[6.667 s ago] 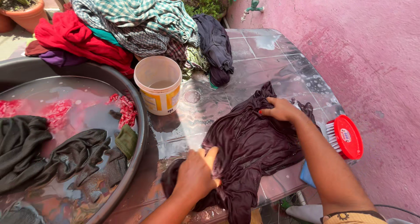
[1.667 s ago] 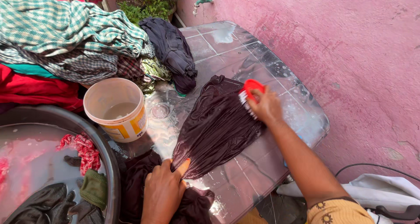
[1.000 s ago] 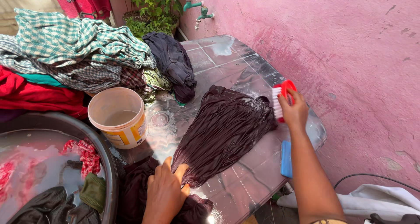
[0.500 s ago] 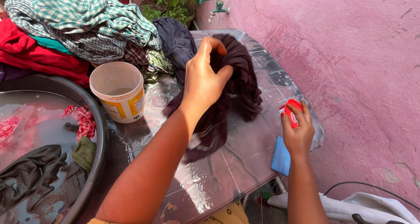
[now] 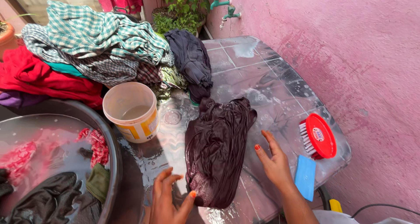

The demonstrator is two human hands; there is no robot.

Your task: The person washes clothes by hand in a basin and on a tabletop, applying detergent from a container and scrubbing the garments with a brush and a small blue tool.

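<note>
Half a second ago our left hand held the dark wet garment point(image 5: 216, 152) aloft; now it lies bunched on the glossy tiled slab point(image 5: 262, 82), long axis running away from us. Our left hand point(image 5: 168, 200) is open, thumb seemingly touching its near end. Our right hand point(image 5: 273, 160), empty and spread, hovers beside it; the red scrubbing brush point(image 5: 318, 135) rests further right.

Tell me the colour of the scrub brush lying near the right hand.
The scrub brush has a red back and white bristles, seen in the head view.

Wet tiled slab point(image 5: 262, 71) under garment point(image 5: 216, 152), brush point(image 5: 318, 136)
</note>
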